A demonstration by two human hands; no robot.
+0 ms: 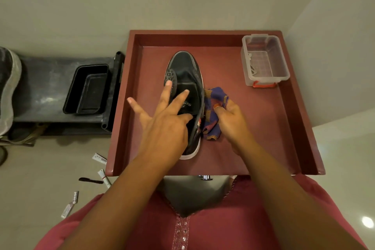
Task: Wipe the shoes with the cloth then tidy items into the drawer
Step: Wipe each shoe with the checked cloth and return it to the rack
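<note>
Wiping was underway: the left hand (164, 122), fingers spread, steadied the shoe (185, 79) mid-frame; the right hand (233, 119) pinched the cloth (214, 107) beside it. Tidying remained undone.

I see only one view, from the head camera, looking steeply down and forward from close above the red table (269, 128). The wide lens bows the table's edges. Both forearms enter from the bottom toward the table; floor shows left of it, wall beyond it.
</note>
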